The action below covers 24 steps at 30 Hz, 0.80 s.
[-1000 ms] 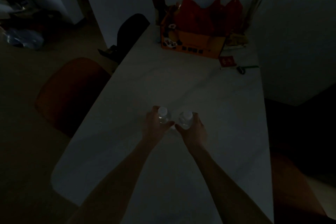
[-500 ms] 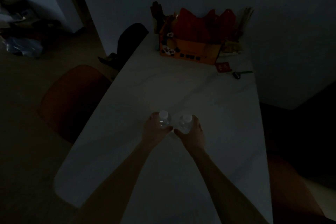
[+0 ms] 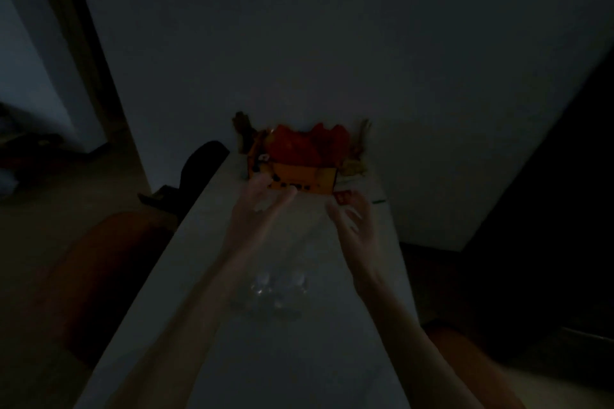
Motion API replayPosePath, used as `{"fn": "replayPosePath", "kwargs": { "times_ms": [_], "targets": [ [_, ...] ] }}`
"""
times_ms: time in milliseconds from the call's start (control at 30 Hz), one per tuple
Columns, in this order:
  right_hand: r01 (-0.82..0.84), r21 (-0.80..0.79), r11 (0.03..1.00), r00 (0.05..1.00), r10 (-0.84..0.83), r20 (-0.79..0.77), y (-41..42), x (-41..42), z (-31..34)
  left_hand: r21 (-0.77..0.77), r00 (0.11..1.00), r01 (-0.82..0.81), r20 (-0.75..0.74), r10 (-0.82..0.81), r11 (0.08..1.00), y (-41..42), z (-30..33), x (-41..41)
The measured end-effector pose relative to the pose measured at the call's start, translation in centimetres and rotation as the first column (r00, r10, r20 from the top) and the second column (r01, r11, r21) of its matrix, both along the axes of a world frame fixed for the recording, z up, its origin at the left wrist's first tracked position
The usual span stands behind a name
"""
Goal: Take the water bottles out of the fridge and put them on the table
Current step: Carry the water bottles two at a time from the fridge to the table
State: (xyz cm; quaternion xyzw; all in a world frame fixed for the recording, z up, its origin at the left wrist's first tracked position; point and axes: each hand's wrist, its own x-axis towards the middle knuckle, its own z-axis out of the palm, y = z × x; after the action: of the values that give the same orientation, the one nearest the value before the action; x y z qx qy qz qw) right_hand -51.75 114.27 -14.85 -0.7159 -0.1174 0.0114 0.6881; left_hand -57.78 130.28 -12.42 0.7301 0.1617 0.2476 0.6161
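Head view, very dim and blurred: the table [image 3: 206,276] runs long and pale from the near edge away to the wall [image 3: 332,43], narrow between its left and right edges. A brown chair [image 3: 99,276] stands at the left edge, a black chair [image 3: 199,173] further along that side, and another brownish seat [image 3: 465,352] sits low at the right. An orange box [image 3: 299,179] with red things in it stands at the far end, against the wall.

Both bottles [image 3: 279,289] stand on the table, upright as far as the blur allows, side by side and very near each other; whether they touch I cannot tell. They sit about midway between the two long edges, with bare tabletop all round them.

The left hand [image 3: 255,209] and right hand [image 3: 355,219] are both raised beyond the bottles, towards the box, and hold nothing. Fingers are spread and loose on each, palms turned inward, a wide gap between them. So the bottles lie back toward the person from both hands, below and between the forearms, roughly equally near to each.

My judgement: these two bottles are set down and released. If more remain in the fridge, the arms have to draw back past the bottles, and the forearms pass close on either side. Lifting up and apart gives the most room; a low sweep inward could tip one. The fridge is not in view.
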Motion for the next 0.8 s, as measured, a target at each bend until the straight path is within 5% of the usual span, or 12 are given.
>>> {"fn": "replayPosePath", "kwargs": {
  "times_ms": [333, 800],
  "targets": [
    [0.187, 0.151, 0.971, 0.932, -0.224, 0.286, -18.5, -4.9, 15.9, -0.019, 0.908, 0.306, 0.305, -0.286, 0.952, -18.1, 16.6, -1.3],
    [0.489, 0.112, 0.865, 0.789, -0.493, 0.368, -57.3, -16.1, 19.9, -0.079, 0.731, 0.668, 0.25, -0.634, 0.74, -56.1, 18.5, -7.4]
  ]
}}
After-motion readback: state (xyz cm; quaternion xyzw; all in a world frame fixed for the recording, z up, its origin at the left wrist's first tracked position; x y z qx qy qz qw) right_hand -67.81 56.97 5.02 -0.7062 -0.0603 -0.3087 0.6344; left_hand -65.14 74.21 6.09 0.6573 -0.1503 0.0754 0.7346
